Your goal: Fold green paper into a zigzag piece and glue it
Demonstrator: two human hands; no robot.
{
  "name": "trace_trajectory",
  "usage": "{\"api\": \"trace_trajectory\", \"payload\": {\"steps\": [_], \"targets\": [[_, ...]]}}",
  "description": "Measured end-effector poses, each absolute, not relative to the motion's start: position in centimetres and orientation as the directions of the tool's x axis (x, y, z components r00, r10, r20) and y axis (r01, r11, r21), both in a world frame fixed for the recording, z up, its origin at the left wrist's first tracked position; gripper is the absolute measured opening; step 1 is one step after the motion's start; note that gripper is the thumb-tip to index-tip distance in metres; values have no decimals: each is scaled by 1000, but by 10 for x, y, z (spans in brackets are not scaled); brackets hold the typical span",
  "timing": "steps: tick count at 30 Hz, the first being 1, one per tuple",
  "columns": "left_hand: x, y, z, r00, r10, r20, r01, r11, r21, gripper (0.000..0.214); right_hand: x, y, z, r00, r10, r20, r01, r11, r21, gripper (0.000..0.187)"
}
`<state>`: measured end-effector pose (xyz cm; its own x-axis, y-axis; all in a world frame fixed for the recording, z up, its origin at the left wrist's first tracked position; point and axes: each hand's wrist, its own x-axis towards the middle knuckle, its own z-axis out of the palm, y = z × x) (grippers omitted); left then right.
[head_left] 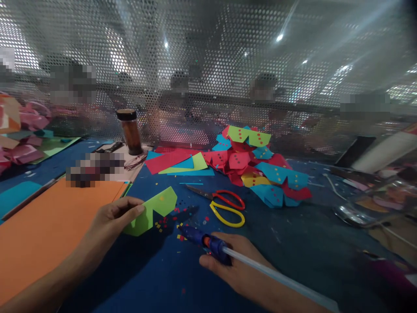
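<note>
My left hand (122, 215) pinches a notched green paper cutout (164, 202), holding it above the blue table. One yellow square shows on the cutout's upper part. In my right hand (234, 265) is a blue glue gun (202, 239) with a long clear glue stick (276, 278) coming out of its back. Its nozzle points left, toward tiny red, yellow and dark paper squares (164, 222) scattered under the cutout. Scissors (224, 204) with one red and one yellow handle lie just beyond the glue gun, blades pointing left.
A pile of red, blue, yellow and green dotted paper cutouts (260, 169) lies at the back right. Coloured paper pieces (172, 161) sit beside it. Orange sheets (55, 217) spread at left, below a dark-lidded jar (130, 132). A perforated metal screen (208, 56) stands behind.
</note>
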<state>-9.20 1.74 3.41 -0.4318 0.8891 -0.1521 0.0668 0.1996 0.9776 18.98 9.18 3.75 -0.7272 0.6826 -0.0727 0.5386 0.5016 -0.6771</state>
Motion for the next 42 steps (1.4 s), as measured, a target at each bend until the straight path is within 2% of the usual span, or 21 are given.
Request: {"api": "trace_trajectory", "payload": {"steps": [7,14,21,27,30,35,39,42], "targets": [[-92,17,33,-420,895,-149,75,198,977,32,187,93,36,-723,688,-58,545,517,-661,27],[-93,16,34,-418,893,-168,78,219,973,33,185,94,40,-707,693,-142,597,477,-645,28],[-93,16,33,-402,900,-167,57,207,977,33,186,92,36,-696,707,-123,570,440,-694,23],[-92,15,34,-420,894,-158,82,211,974,33,192,91,32,-704,708,49,488,533,-691,25],[-92,16,33,-426,891,-159,89,216,972,32,191,88,34,-734,660,158,423,627,-654,23],[-89,16,34,-374,906,-198,26,223,974,32,189,80,44,-691,650,316,406,711,-574,22],[-85,16,35,-358,913,-195,24,218,976,33,187,87,43,-768,556,318,364,788,-497,26],[-83,15,36,-342,919,-196,38,221,974,34,189,99,31,-810,419,410,238,874,-424,27]]}}
